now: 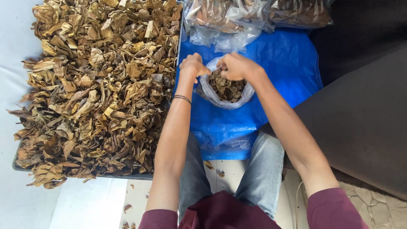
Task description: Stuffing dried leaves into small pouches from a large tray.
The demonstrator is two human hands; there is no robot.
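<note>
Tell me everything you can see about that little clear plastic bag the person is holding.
The clear plastic bag is thin, crinkled film, open at the top and partly filled with dried brown leaves. It sits upright on the blue tarp, over the person's lap. The left hand grips its rim on one side; the right hand pinches the rim on the other, holding the mouth open.

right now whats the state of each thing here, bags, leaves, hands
small clear bag: open at the top, partly filled with dried leaves, resting on the blue sheet
left hand: gripping the bag's rim
right hand: closed at the bag's mouth
pile of dried leaves: loose, heaped on a dark tray
filled clear bags: packed with leaves, lying at the sheet's far edge
</note>
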